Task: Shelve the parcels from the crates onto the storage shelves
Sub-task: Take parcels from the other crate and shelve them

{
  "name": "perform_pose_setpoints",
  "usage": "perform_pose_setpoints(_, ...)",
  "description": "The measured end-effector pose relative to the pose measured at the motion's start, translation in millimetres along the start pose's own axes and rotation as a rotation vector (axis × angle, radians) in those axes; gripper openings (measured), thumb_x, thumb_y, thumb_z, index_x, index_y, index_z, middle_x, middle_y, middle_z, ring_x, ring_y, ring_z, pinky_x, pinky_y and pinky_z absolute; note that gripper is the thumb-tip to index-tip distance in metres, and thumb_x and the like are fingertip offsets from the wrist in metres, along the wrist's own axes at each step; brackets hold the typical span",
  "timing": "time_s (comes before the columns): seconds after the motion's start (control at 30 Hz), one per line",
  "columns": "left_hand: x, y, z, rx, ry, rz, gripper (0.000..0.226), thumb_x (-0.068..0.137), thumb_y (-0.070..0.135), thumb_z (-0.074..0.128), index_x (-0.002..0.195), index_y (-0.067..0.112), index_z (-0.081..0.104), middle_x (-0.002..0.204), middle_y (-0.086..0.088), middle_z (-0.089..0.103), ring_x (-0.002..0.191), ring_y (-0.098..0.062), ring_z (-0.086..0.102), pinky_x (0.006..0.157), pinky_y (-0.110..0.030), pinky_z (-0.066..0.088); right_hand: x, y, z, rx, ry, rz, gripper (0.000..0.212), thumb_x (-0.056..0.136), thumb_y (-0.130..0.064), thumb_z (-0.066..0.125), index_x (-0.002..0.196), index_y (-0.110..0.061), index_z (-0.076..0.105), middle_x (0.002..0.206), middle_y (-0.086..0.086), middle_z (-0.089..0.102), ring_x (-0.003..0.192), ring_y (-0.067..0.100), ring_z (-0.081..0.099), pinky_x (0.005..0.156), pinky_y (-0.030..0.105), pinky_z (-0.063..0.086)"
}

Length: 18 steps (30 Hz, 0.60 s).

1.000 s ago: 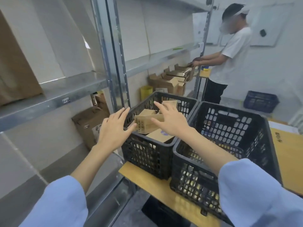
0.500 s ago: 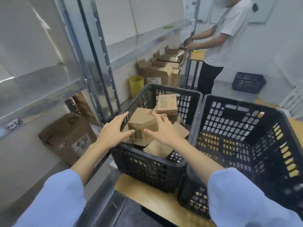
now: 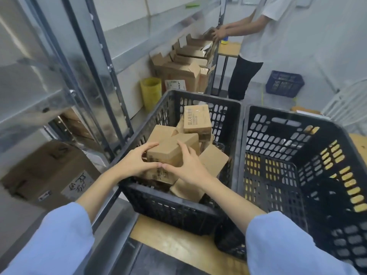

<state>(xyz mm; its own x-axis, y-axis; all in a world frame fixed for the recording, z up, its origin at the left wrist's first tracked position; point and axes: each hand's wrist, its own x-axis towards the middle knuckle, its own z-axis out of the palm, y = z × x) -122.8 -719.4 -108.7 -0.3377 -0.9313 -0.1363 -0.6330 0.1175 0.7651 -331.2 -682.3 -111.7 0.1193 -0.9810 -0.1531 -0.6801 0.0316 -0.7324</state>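
Grey concrete floor and pale walls frame a storage room w/ galvanised metal shelving along our left. We take the black perforated plastic crate holding parcels as our landmark; it sits on a light wooden board.

Inside that crate, near its front-left corner, lies the small brown cardboard parcel we're gripping. Our left hand wraps its left end, fingers curled over the top edge, thumb pressed on the near face. Our right hand clamps the right end, fingers spread across the top; both thumbs touch at the parcel's front. Parcel is still within the crate, on top of other brown boxes.

Behind it, toward the crate's far wall, a taped brown carton with printed text stands highest in the pile. Right of the crate, touching it, sits a second black perforated crate; we can't tell its contents.

Left of the crate, under the lower shelf, rests a large brown cardboard box with a label. Beyond the crate: a yellow plastic bin, opened flat-packed cartons, and another person in a white t-shirt, hands at the shelf end. Far right of them, a blue plastic crate on the floor.
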Motion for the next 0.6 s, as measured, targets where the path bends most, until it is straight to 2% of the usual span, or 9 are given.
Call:
perform_pose_setpoints(0.17,-4.7,2.9,4.8,-0.055,0.039,0.043,0.086,0.060,0.060,0.077,0.137,0.035,0.050,0.134,0.010,0.055,0.121,-0.011,0.054,0.101,-0.040,0.049,-2.0,-0.7,-7.0,0.068,-0.013,-0.018,0.093,0.082,-0.050,0.074,0.152,-0.026,0.018,0.156,0.010,0.026,0.139,0.027,0.034,0.113,0.043,0.035)
perform_pose_setpoints(0.23,-10.2,8.8,4.4,-0.059,0.073,0.052,0.079,0.060,0.058,0.078,0.132,0.039,0.052,0.131,0.011,0.058,0.116,-0.010,0.057,0.098,-0.037,0.050,-6.8,-0.8,-13.1,0.084,-0.026,-0.051,0.091,0.083,-0.043,0.076,0.152,-0.024,0.020,0.156,0.009,0.026,0.140,0.024,0.033,0.111,0.035,0.031)
perform_pose_setpoints(0.33,-22.4,24.1,4.8,-0.069,0.135,0.086,0.072,0.063,0.052,0.081,0.128,0.036,0.054,0.126,0.012,0.061,0.109,-0.007,0.060,0.090,-0.029,0.050,-17.9,-3.2,-26.6,0.082,-0.016,-0.128,0.090,0.083,-0.035,0.077,0.152,-0.020,0.021,0.155,0.006,0.028,0.140,0.020,0.032,0.107,0.028,0.028)
perform_pose_setpoints(0.43,-40.0,45.4,8.5,-0.104,0.228,0.133,0.065,0.074,0.029,0.085,0.130,0.030,0.053,0.129,0.011,0.059,0.112,-0.001,0.058,0.085,-0.015,0.048,-31.7,-8.9,-44.0,0.100,0.007,-0.207,0.092,0.081,-0.034,0.079,0.151,-0.020,0.021,0.156,0.005,0.029,0.140,0.019,0.032,0.111,0.033,0.031)
perform_pose_setpoints(0.47,-47.7,54.0,10.3,-0.115,0.260,0.153,0.066,0.074,0.029,0.084,0.131,0.032,0.051,0.130,0.012,0.058,0.112,0.000,0.057,0.084,-0.013,0.047,-36.4,-10.3,-48.7,0.111,0.006,-0.229,0.091,0.081,-0.034,0.080,0.150,-0.021,0.022,0.155,0.005,0.031,0.140,0.020,0.033,0.113,0.036,0.033)
perform_pose_setpoints(0.53,-65.6,70.9,15.2,-0.129,0.323,0.174,0.069,0.071,0.041,0.083,0.131,0.038,0.049,0.129,0.015,0.057,0.115,0.000,0.055,0.089,-0.016,0.046,-48.0,-12.1,-56.6,0.166,-0.013,-0.262,0.089,0.079,-0.032,0.082,0.146,-0.025,0.024,0.152,0.004,0.035,0.138,0.021,0.037,0.114,0.043,0.036)
perform_pose_setpoints(0.6,-84.4,85.4,21.8,-0.155,0.372,0.175,0.067,0.068,0.048,0.079,0.128,0.038,0.050,0.128,0.019,0.056,0.118,-0.003,0.054,0.097,-0.028,0.048,-61.9,-12.1,-64.2,0.245,-0.045,-0.288,0.086,0.076,-0.028,0.083,0.141,-0.030,0.027,0.148,0.002,0.038,0.135,0.021,0.041,0.111,0.047,0.040)
